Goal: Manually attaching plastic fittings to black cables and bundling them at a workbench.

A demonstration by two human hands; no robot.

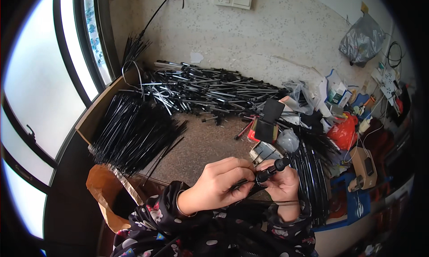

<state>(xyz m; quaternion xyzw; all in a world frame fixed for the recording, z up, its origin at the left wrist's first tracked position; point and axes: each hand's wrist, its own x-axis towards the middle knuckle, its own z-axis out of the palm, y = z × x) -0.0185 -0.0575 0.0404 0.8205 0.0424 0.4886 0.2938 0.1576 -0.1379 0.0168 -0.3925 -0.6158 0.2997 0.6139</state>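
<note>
Speckled surface (201, 136) carries a rod pile (219, 89). Nearer the wearer than that pile, left hand (222, 181) and right hand (284, 183) both grasp the black part (271, 170); probably best steadied by the right, the left moving gently.

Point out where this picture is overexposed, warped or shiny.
Head view: the window at left is washed out nearly white; head view: its dark frame bows toward the black rim; head view: pale glints streak the loose black rods along the wall; head view: the left hand and right hand aren't blown out.
</note>
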